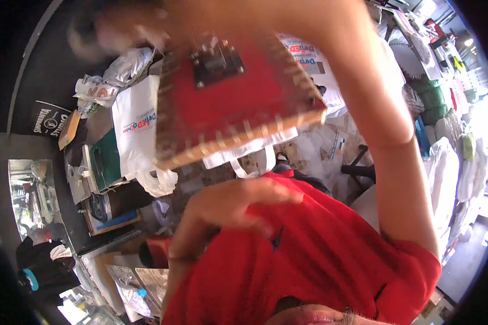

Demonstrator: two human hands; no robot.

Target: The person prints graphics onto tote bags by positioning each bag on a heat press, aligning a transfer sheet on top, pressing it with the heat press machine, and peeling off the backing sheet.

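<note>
Grip of left hand [238,201] half-open, near red shirt [309,246]

Fitting [218,71] on framed panel [222,105] — carrier bag [135,116] (past its edge) at left.

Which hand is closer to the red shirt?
Left. The left hand, fingers spread, is just in front of the red shirt; I can't tell if they touch. The blurry right hand is far from it, at the picture's upper left.
</note>
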